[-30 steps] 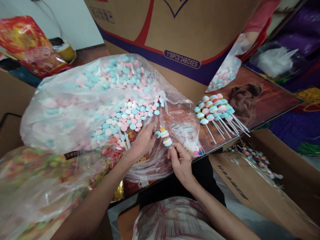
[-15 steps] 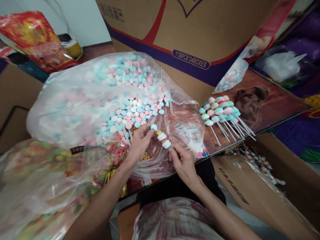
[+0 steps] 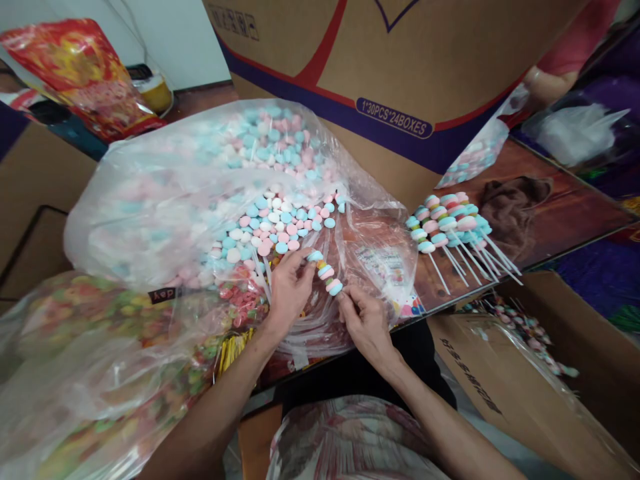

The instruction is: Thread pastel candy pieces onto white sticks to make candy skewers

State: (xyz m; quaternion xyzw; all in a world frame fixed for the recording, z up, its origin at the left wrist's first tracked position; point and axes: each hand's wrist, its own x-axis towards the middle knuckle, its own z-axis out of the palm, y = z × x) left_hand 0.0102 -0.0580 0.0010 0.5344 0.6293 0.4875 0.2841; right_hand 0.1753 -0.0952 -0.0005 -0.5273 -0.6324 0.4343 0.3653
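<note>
A marshmallow skewer [image 3: 327, 277] with pastel marshmallows and a yellow-orange ring on it slants between my two hands over the clear plastic. My right hand [image 3: 367, 323] pinches it at its lower end, where the fingers hide the stick. My left hand [image 3: 293, 287] is closed at the upper end, its thumb and fingertips on the blue top marshmallow [image 3: 315, 256]. Just beyond lies a large clear bag [image 3: 165, 167] with loose blue, pink and white marshmallows [image 3: 283, 223] spilling from its mouth. Red candy rings [image 3: 245, 300] lie left of my left hand.
Finished-looking marshmallow skewers [image 3: 450, 223] lie in a pile at right, beside a brown cloth [image 3: 515, 203]. A big carton [image 3: 320, 47] stands behind. An open box [image 3: 475, 367] is at lower right, a bag of candy rings [image 3: 100, 373] at left. Another person's hand [image 3: 550, 87] shows at upper right.
The blue marshmallow in my left fingers has moved down and right, closer against the yellow-orange ring. My right hand stays at the skewer's lower end. The view has shifted slightly.
</note>
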